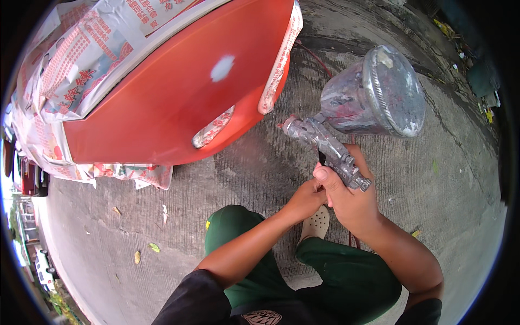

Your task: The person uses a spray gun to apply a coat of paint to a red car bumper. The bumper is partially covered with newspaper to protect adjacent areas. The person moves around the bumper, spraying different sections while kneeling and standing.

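A paint-smeared spray gun (326, 143) with a big round metal paint cup (352, 97) is gripped in my right hand (355, 203), thumb along its rear and fingers wrapped round the handle. Its nozzle points left at a red-orange car bumper (179, 92), a short way off. On the bumper is a pale, whitish patch (222, 68). My left hand (310, 200) is closed and meets my right hand below the gun; what its fingers hold is hidden.
Printed masking paper (81, 70) covers the body beside the bumper, with strips along its edge and opening. A red hose (317, 58) runs over the ridged concrete floor (184, 216). Litter lies at far right; parked vehicles (43, 268) stand at far left.
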Available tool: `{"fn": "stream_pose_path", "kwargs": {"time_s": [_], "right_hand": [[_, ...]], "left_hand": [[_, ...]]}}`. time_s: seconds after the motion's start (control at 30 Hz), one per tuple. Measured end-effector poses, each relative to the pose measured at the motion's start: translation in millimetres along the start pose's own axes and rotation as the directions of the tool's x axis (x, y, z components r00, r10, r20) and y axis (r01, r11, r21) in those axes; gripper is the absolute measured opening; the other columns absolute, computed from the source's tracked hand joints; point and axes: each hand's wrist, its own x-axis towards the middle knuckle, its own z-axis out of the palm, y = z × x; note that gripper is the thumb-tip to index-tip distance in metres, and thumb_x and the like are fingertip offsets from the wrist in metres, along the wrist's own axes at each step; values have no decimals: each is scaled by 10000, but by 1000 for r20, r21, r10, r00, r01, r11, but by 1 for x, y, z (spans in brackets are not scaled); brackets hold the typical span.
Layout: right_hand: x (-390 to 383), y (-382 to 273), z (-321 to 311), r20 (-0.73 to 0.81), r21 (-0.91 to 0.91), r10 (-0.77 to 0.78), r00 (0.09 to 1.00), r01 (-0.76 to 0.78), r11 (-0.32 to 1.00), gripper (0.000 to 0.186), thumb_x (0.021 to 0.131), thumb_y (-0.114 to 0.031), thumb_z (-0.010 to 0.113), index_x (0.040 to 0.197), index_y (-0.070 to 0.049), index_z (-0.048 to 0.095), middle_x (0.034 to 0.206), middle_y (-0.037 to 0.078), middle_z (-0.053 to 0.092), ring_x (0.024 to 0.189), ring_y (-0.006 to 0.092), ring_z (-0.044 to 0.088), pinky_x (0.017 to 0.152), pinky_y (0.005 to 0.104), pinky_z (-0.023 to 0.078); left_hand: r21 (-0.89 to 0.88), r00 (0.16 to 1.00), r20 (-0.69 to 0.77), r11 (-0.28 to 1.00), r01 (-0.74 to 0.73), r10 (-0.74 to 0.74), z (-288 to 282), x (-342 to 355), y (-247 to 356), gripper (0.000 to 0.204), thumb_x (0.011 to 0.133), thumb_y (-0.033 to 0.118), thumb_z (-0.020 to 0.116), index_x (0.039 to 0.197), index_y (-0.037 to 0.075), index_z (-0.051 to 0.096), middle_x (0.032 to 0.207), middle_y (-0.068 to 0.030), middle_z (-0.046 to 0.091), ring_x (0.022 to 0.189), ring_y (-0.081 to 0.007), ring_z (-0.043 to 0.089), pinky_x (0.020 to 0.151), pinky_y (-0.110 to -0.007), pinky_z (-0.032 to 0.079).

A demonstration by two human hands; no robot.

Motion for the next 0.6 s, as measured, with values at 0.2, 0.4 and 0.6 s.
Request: {"fn": "stream_pose_path", "kwargs": {"time_s": [0.2,0.4,0.6], "right_hand": [[-8,-11,32,211,-166,65,975,-30,986,439,923,-353,794,1195,-52,626,1009,145,744,925,284,736,812,378,544],[-1,-4,38,231,-83,80,970,-62,995,417,951,-352,770,1220,-63,634,985,125,739,929,214,721,773,355,525],[26,26,9,-38,72,63,997,-60,996,328,983,-309,741,1128,-40,621,842,39,672,518,63,526,484,246,412]], "left_hand": [[134,983,-74,978,-159,170,-14,19,-48,73,932,79,603,993,49,631,949,-66,672,876,-192,636,783,-354,502],[123,955,-141,961,-246,262,-34,16,-65,104,911,114,629,985,42,643,937,-112,693,877,-255,676,779,-401,523],[610,996,-74,792,10,44,-35,7,-32,225,929,163,662,1093,9,671,1020,-201,715,955,-329,710,851,-438,547]]}}
